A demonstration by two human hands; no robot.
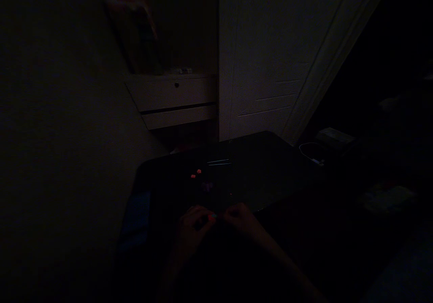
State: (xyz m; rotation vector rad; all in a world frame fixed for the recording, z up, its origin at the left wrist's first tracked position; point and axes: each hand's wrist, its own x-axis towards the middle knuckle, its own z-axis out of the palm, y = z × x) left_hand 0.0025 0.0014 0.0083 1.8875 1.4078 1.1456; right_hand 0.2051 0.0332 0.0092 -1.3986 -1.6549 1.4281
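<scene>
The view is very dark. Close to the near side of a dark table point(250, 167), my left hand point(194, 224) pinches a small orange-red piece point(211, 218) with a pale bit at its tip. My right hand point(238, 217) is just to the right, its fingers curled together; whatever is in them is too dark to make out. Beyond the hands lie two small orange-red pieces point(199, 171) and a dim purple piece point(207, 186). Two thin pale sticks point(219, 162) rest farther back. A tiny red speck point(231, 194) sits above my right hand.
A flat bluish rectangular thing point(135, 215) lies at the table's left edge. Behind the table stand a drawer unit point(179, 93) and a pale panel point(260, 59). On the right are a white cable point(309, 146) and a box-like thing point(334, 137).
</scene>
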